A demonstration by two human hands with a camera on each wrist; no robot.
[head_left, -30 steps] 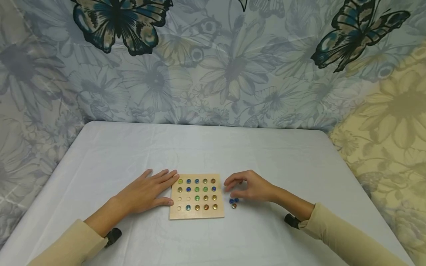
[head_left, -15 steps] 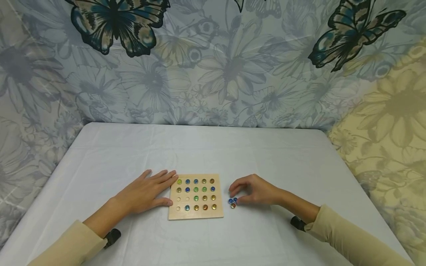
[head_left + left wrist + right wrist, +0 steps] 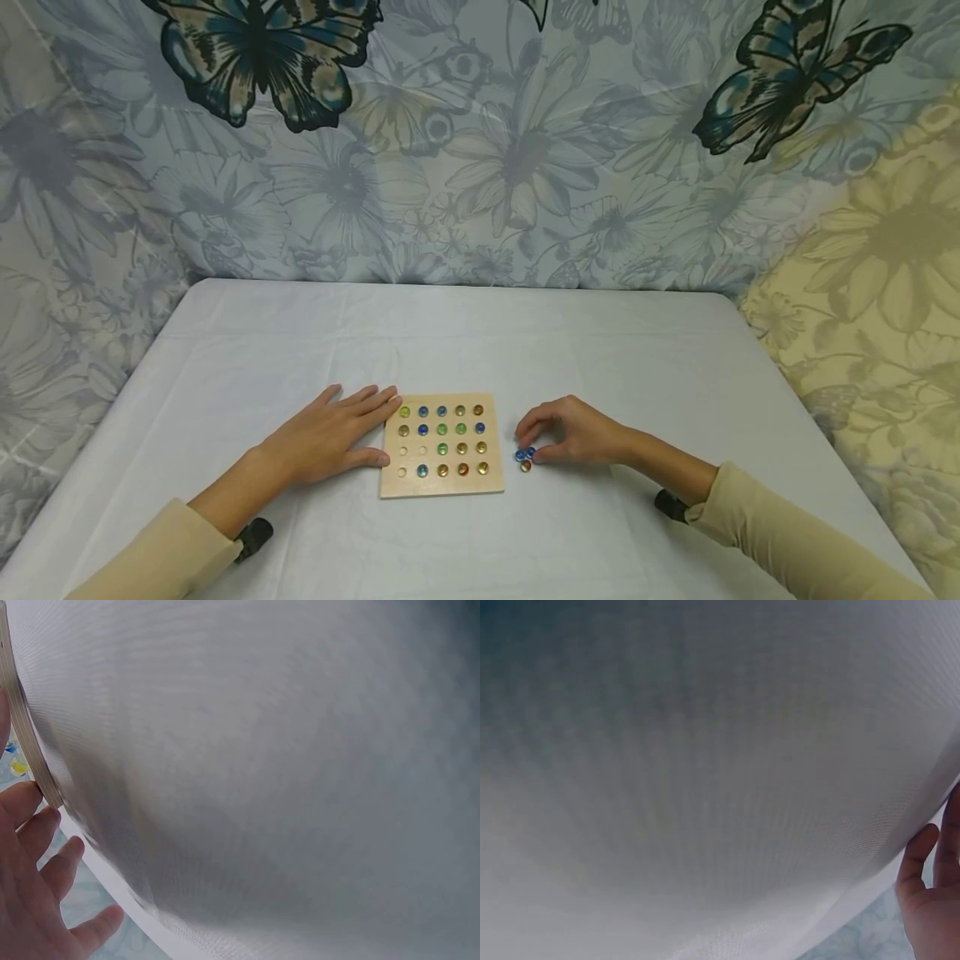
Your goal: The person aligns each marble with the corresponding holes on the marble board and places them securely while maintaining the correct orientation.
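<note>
A pale wooden board (image 3: 442, 486) lies on the table, with rows of round hollows. Most hollows hold blue, green, amber or brown glass marbles; three at the lower left are bare. My left hand (image 3: 330, 437) rests at the board's left edge, fingers spread, fingertips on its upper left corner and thumb on its side. Right of the board sit two blue marbles (image 3: 520, 455) and a brown marble (image 3: 526, 467), close together. My right hand (image 3: 577, 433) is bent over them, its thumb and fingertips at the blue ones. Whether it pinches one is not clear.
A white cloth (image 3: 480, 350) covers the table. Behind it hangs a floral fabric backdrop (image 3: 480, 167) with large butterflies. Each sleeve cuff has a black wrist device (image 3: 255, 537) near it. Both wrist views show mostly blurred white cloth.
My right hand has come down and slightly right, its thumb and fingertips now beside the blue marbles. Over the last half second it has barely moved. My left hand stays on the board.
</note>
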